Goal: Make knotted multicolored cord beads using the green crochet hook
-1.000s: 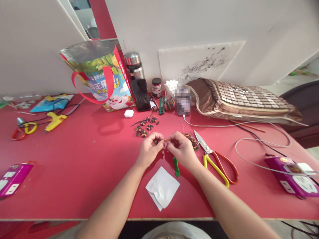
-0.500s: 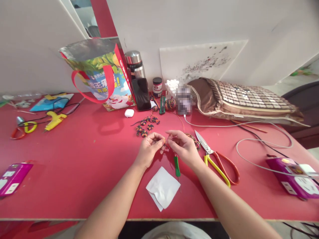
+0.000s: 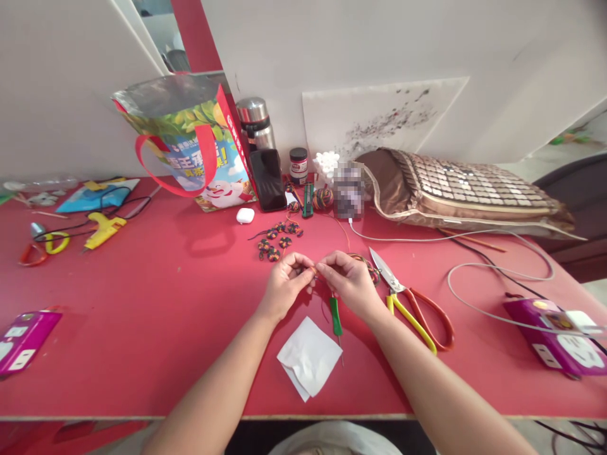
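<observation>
Over the middle of the red table, my left hand (image 3: 290, 282) pinches a small piece of orange and dark cord (image 3: 313, 270) between thumb and forefinger. My right hand (image 3: 348, 278) is closed on the same cord from the other side, its fingertips meeting those of the left. Most of the cord is hidden by the fingers. Beneath my right hand lies a green-handled tool (image 3: 336, 316) with a thin metal shaft. Just beyond my hands are several knotted multicoloured cord pieces (image 3: 273, 253). A coil of similar cord (image 3: 372, 272) sits partly behind my right hand.
Scissors (image 3: 401, 294) with red and yellow handles lie to the right. A folded white tissue (image 3: 309, 359) is in front. At the back stand a phone (image 3: 268, 180), a shopping bag (image 3: 190, 148) and a jar (image 3: 298, 165). A white cable (image 3: 450, 278) loops at right.
My right hand has moved slightly left, its thumb and forefinger now closed on the cord against my left fingertips. The things on the table have stayed in place.
</observation>
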`<state>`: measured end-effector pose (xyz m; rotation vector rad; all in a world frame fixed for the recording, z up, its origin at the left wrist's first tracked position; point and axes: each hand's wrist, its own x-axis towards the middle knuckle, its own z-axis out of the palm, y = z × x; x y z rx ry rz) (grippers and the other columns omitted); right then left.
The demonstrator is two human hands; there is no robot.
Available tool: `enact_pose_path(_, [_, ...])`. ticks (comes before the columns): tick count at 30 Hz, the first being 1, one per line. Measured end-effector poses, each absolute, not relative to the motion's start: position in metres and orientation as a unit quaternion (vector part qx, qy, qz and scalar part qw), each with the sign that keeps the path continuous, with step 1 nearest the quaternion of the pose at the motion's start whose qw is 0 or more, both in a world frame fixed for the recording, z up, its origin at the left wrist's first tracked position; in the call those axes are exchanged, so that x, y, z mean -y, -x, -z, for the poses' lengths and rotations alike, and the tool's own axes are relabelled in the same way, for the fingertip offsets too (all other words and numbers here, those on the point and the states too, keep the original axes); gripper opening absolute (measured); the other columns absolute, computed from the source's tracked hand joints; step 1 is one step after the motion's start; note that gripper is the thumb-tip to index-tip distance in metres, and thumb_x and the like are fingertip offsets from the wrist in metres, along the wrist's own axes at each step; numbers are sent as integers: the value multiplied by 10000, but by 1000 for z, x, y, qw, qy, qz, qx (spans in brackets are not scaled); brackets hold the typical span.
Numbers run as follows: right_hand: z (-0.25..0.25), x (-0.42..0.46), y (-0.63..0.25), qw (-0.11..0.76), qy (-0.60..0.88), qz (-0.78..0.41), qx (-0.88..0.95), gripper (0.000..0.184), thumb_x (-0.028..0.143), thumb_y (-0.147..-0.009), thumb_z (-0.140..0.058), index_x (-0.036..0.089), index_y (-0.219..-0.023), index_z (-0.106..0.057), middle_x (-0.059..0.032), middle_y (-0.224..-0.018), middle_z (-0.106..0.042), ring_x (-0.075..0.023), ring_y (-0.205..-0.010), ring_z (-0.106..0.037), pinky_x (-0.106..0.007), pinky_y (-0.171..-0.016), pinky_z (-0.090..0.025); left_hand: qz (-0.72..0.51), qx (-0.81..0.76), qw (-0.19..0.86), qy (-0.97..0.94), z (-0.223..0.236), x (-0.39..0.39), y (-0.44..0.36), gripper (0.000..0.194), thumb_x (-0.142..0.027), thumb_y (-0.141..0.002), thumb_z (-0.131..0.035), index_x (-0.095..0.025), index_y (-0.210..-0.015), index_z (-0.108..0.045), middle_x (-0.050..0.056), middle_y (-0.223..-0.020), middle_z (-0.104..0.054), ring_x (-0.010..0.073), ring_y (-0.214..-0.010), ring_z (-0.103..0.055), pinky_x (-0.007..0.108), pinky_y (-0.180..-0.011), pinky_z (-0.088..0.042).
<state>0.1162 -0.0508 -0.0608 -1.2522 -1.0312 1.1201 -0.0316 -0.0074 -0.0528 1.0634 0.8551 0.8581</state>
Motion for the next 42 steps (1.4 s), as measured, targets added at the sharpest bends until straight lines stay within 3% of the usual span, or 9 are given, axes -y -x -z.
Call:
enact_pose_path(7, [61,53,-112,552,541,-471,425,374,578,-909,-624,216,-847,-553,64,-557,-483,-106,-476,-394,-242,-448,-317,-368,-361,721,-462,58,6,34,253,-303,-705,-843,-157,-810,-665,-13,-695,-633,91,-554,-571,232,-546,-469])
enact_pose_path(18, [55,51,-112,610,468,-550,326,396,582,-850,-719,206,-909,-612,85,-495,-469,-89,-426,-363,-230,-438,-279,-407,-366,738,-395,49,5,32,245,-270,-627,-861,-152,-745,-681,0,-690,-666,82,-540,-559,218,-522,-445])
enact_pose_path(25, [48,50,-118,634,421,-587,277,378,547,-825,-761,215,-830,-581,37,-608,-591,-78,-428,-373,-237,-425,-257,-400,-374,746,-379,49,4,32,235,-265,-625,-854,-148,-756,-697,9,-680,-670,96,-561,-582,229,-551,-464])
enact_pose_path(31, [51,48,-119,643,418,-589,253,394,526,-787,-800,215,-807,-558,-19,-820,-710,-79,-461,-436,-230,-412,-315,-382,-365,751,-397,53,6,32,270,-289,-683,-840,-158,-900,-748,38,-834,-732,132,-662,-650,274,-669,-519])
enact_pose_path(36, [50,48,-118,650,410,-595,234,414,528,-758,-828,215,-796,-560,6,-748,-662,-89,-496,-473,-231,-444,-380,-355,-379,735,-435,59,7,30,286,-413,-743,-830,-170,-889,-794,66,-863,-762,171,-818,-679,282,-786,-512])
enact_pose_path(42, [50,47,-120,653,411,-592,233,414,500,-755,-833,232,-790,-519,49,-680,-544,-97,-499,-475,-237,-452,-370,-368,-396,708,-455,59,7,30,251,-374,-710,-858,-189,-872,-810,64,-869,-767,184,-843,-674,291,-791,-510])
